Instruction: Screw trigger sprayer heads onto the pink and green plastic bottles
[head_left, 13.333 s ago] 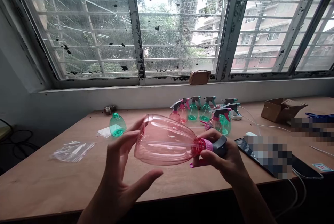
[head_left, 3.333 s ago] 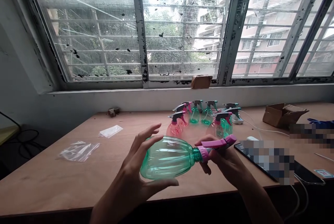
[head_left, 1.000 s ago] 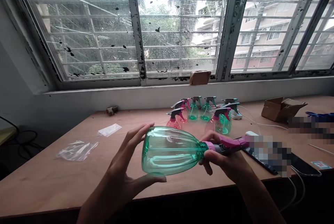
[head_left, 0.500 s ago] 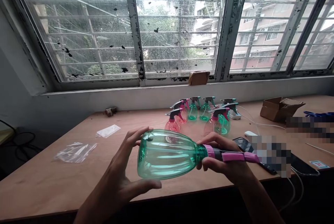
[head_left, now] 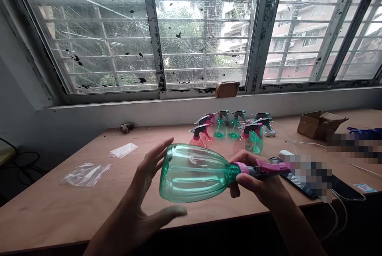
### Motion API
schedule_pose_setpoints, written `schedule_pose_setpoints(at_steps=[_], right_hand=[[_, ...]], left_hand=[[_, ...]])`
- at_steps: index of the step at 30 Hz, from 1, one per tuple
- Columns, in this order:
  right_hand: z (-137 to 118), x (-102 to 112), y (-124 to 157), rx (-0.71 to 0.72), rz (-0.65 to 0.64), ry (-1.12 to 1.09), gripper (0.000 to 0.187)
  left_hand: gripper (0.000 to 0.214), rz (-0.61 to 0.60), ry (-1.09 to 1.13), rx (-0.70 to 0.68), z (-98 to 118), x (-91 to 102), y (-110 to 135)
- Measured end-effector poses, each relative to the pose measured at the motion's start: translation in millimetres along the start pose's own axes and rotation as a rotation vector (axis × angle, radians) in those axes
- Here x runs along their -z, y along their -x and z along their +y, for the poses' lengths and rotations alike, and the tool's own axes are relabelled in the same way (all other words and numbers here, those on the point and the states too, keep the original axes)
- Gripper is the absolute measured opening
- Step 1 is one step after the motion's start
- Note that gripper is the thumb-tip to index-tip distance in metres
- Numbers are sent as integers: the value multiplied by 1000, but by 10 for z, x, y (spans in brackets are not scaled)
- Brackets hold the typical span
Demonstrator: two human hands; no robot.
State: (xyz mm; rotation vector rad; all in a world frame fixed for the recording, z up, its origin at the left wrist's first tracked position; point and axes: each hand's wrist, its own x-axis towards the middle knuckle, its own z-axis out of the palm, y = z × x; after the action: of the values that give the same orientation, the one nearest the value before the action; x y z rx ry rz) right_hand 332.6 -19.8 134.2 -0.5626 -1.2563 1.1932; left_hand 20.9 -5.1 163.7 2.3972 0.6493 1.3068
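Observation:
A clear green spray bottle [head_left: 193, 174] lies on its side in the air above the table's front edge, base to the left. Its pink collar and grey sprayer head with a pink trigger [head_left: 271, 166] point right. My right hand [head_left: 259, 180] is closed around the neck and collar, thumb on the near side. At the bottle's base my left hand [head_left: 146, 192] is open, thumb and fingers spread around that end. Whether its fingers touch the far side is hidden.
Behind stand several pink and green spray bottles [head_left: 234, 127]. Plastic bags [head_left: 86, 174] and a white packet [head_left: 123, 150] lie left. On the right are a phone [head_left: 347, 187], white cables and an open cardboard box [head_left: 320, 125]. Windows rise behind the wooden table [head_left: 59, 216].
The bottle has turned about its long axis, so its trigger has swung up and away. My right hand's grip has shifted on the collar; my left fingers have spread wider.

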Motion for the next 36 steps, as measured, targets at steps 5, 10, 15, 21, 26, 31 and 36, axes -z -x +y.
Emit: schedule_pose_setpoints(at_steps=[5,10,15,21,26,31,36], right_hand=[[-26,-10,1,4,26,21,39],[-41,-26,-20,-21,19,11,40],[-22,-47,13,19,53,67,38],[7,-20,28,39,87,159,35],[83,109,-74,30,-42,39,33],[141,137,-108,2,-107,-20,31],[125,45,-3,103,-48,91,36]], left_hand=[[92,-99,-69,28,-18,38,-1],[96,-119,-121,58,-62,35,34],[102,-12,-8,250,-102,13,56],[95,-47,90,361,-115,-26,12],[116,-78,-34,111,-48,-44,43],[93,-80,-64,-34,-8,4,66],[84,27,44,125,-45,31,70]])
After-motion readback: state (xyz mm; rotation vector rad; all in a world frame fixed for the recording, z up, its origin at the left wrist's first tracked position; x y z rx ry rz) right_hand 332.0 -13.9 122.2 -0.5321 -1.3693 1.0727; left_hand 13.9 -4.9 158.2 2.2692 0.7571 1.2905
